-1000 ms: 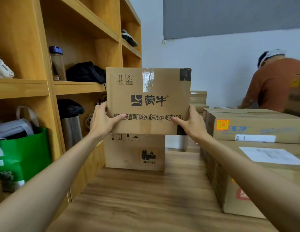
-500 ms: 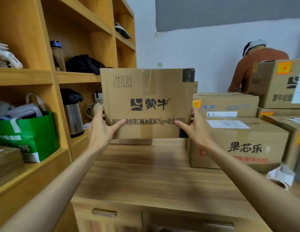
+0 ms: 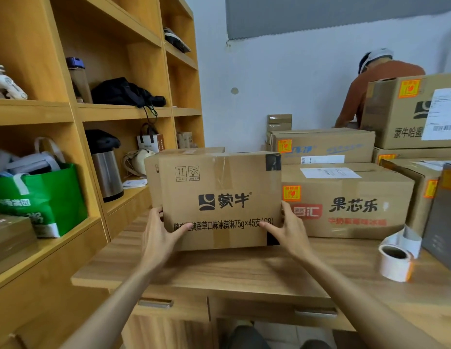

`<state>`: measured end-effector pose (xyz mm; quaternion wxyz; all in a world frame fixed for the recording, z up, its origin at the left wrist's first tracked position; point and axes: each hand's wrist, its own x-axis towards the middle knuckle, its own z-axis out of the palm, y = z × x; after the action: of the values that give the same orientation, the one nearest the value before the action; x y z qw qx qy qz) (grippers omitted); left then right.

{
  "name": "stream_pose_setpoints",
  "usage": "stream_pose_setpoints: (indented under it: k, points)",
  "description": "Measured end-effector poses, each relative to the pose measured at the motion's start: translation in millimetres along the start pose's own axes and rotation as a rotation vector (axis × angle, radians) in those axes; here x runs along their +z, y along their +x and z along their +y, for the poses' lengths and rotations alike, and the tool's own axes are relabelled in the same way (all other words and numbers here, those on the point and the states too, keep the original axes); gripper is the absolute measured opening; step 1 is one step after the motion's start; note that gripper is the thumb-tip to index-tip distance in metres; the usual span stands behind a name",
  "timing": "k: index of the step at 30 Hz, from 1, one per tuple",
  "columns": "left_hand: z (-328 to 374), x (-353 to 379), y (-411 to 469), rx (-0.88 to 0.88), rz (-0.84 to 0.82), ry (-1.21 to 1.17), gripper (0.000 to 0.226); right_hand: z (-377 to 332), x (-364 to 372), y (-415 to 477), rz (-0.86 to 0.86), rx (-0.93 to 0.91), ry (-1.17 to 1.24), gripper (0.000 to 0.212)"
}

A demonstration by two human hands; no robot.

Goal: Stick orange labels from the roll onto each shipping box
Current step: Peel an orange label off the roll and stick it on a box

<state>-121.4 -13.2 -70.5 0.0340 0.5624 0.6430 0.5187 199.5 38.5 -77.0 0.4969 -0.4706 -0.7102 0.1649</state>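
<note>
A brown cardboard shipping box (image 3: 219, 187) with black printed characters stands on the wooden desk (image 3: 244, 270), its front face showing no orange label. My left hand (image 3: 160, 235) grips its lower left edge, thumb across the front. My right hand (image 3: 291, 229) grips the lower right edge the same way. The label roll (image 3: 395, 260), white backing with an orange edge, stands on the desk at the right, away from both hands. Boxes to the right carry orange labels: one (image 3: 345, 197) beside the held box, another (image 3: 322, 144) behind it.
A wooden shelf unit (image 3: 75, 114) fills the left, holding a green bag (image 3: 48, 200), a steel flask (image 3: 107, 172) and a black bag. More labelled boxes (image 3: 408, 109) stack at far right with a grey box (image 3: 441, 217). A person in an orange top (image 3: 370, 84) bends behind them.
Both hands have lowered the box from the stack at the back down onto the desk and brought it nearer. The view has tilted down, and the label roll now shows.
</note>
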Motion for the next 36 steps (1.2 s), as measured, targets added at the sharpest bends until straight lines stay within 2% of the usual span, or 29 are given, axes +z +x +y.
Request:
stream_pose_setpoints:
  k: [5,13,15,19,23,26,29,32,36]
  points:
    - [-10,16,-10,-0.037,-0.026,-0.045,0.083,16,6,-2,0.008,0.051,-0.089,0.080]
    - [-10,17,-8,-0.041,-0.159,-0.087,0.081,25,-1,-4,0.008,0.102,-0.284,0.059]
    - [-8,8,-6,-0.008,-0.122,-0.014,0.076,23,-9,-1,0.002,0.095,-0.340,0.051]
    - [-3,-2,-13,0.132,0.051,0.046,0.043,20,-32,1,-0.051,0.044,-0.483,0.046]
    - [26,24,-25,0.405,-0.133,0.148,0.028,18,-63,-1,-0.115,-0.014,-0.560,0.033]
    - [64,64,-33,0.525,-0.311,0.138,0.024,18,-92,-4,-0.184,-0.025,-0.590,0.036]
    - [106,109,-42,0.616,-0.479,0.100,0.024,24,-126,-9,-0.215,-0.032,-0.641,0.038]
    - [146,153,-54,0.667,-0.600,0.065,0.031,34,-165,-17,-0.240,0.015,-0.634,0.026]
    - [188,201,-77,0.724,-0.717,0.018,0.037,57,-217,-36,-0.147,0.089,-0.777,0.025]
